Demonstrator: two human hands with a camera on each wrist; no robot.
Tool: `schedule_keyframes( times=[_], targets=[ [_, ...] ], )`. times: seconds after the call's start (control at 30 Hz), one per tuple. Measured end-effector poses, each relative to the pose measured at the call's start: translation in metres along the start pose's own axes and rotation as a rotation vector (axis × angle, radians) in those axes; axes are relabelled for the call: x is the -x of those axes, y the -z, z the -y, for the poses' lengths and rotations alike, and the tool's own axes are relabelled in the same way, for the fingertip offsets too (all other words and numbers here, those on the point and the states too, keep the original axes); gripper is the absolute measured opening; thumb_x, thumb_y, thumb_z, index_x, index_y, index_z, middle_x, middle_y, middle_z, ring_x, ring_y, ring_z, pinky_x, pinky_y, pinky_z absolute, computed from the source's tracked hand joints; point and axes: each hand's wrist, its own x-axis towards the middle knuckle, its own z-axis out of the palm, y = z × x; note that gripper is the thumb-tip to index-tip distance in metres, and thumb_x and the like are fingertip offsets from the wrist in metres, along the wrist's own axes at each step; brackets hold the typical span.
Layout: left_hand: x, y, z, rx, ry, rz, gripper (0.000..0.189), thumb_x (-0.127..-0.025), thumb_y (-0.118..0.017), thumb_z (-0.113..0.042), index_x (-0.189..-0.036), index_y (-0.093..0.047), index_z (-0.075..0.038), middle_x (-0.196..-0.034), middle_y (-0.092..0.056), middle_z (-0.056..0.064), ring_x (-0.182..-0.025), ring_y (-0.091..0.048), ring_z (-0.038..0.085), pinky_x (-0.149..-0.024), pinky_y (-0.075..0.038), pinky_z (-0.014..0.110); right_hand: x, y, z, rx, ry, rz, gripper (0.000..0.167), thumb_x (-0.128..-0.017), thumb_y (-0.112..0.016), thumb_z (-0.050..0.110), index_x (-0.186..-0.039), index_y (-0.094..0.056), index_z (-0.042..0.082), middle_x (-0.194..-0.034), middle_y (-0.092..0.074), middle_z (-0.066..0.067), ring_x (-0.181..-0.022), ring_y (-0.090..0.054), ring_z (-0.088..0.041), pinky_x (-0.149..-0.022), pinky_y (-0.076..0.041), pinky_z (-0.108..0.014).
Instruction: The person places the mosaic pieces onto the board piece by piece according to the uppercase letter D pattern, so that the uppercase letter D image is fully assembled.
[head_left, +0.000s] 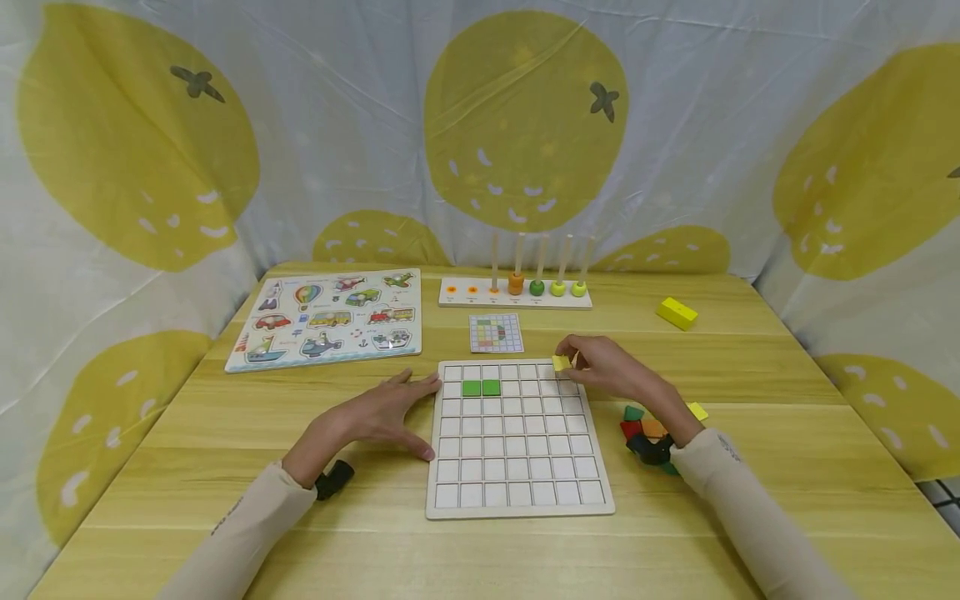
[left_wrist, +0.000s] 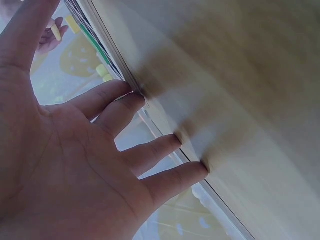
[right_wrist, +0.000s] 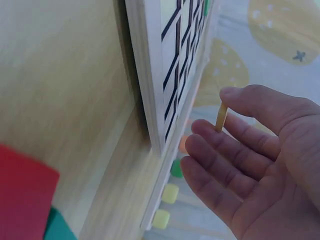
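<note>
A white grid board (head_left: 514,495) lies on the table with two green square tiles (head_left: 471,388) side by side in its second row. Over the board's far right corner, my right hand (head_left: 609,367) pinches a yellow square tile (head_left: 561,363) between thumb and fingers; the right wrist view shows this yellow tile (right_wrist: 221,117) edge-on, clear of the board. My left hand (head_left: 386,414) is spread at the board's left edge, thumb and fingertips right at the rim. In the left wrist view the left hand's fingers (left_wrist: 175,182) are extended, their tips on the tabletop.
Beyond the board lies a pattern card (head_left: 497,333) with coloured squares. Behind it stands a peg counting board (head_left: 480,293) with beads, and a vehicle puzzle (head_left: 330,318) lies at left. Loose coloured pieces (head_left: 632,428) sit under my right wrist; a yellow block (head_left: 677,313) is farther back.
</note>
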Motion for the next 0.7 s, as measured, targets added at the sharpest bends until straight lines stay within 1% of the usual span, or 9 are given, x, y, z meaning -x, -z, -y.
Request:
schedule_keyframes(
  times=[0.2, 0.3, 0.5, 0.7],
  targets=[
    [0.0, 0.0, 0.0, 0.003, -0.002, 0.001, 0.107, -0.069, -0.079, -0.057, -0.152, -0.028, -0.011, -0.158, -0.022, 0.007, -0.144, -0.008, 0.043, -0.11, -0.018, 0.063, -0.008, -0.009, 0.008, 0.006, 0.042, 0.014, 0.026, -0.088, -0.07, 0.014, -0.111, -0.064, 0.003, -0.094, -0.067, -0.004, -0.079, -0.06, -0.012, -0.067, -0.05, -0.026],
    [0.0, 0.0, 0.0, 0.007, -0.004, 0.002, 0.107, -0.069, -0.079, -0.057, -0.152, -0.028, -0.011, -0.158, -0.022, 0.008, -0.144, -0.008, 0.044, -0.109, -0.018, 0.064, -0.012, -0.013, 0.013, 0.017, 0.062, 0.025, 0.025, -0.088, -0.07, 0.015, -0.11, -0.065, 0.004, -0.092, -0.067, -0.002, -0.078, -0.06, -0.011, -0.068, -0.05, -0.026],
    [0.0, 0.0, 0.0, 0.012, 0.01, 0.005, 0.107, -0.068, -0.079, -0.057, -0.152, -0.029, -0.013, -0.159, -0.021, 0.005, -0.145, -0.007, 0.042, -0.11, -0.018, 0.064, -0.019, -0.021, 0.021, 0.056, 0.082, 0.044, 0.026, -0.087, -0.072, 0.02, -0.108, -0.066, 0.006, -0.096, -0.066, -0.001, -0.079, -0.058, -0.008, -0.072, -0.05, -0.027],
    [0.0, 0.0, -0.001, 0.012, 0.01, 0.005, 0.108, -0.068, -0.079, -0.057, -0.152, -0.028, -0.013, -0.159, -0.021, 0.006, -0.145, -0.006, 0.042, -0.11, -0.018, 0.064, -0.025, -0.026, 0.027, 0.089, 0.127, 0.055, 0.023, -0.087, -0.072, 0.023, -0.105, -0.067, 0.009, -0.094, -0.062, 0.001, -0.077, -0.057, -0.009, -0.07, -0.049, -0.026]
  ],
)
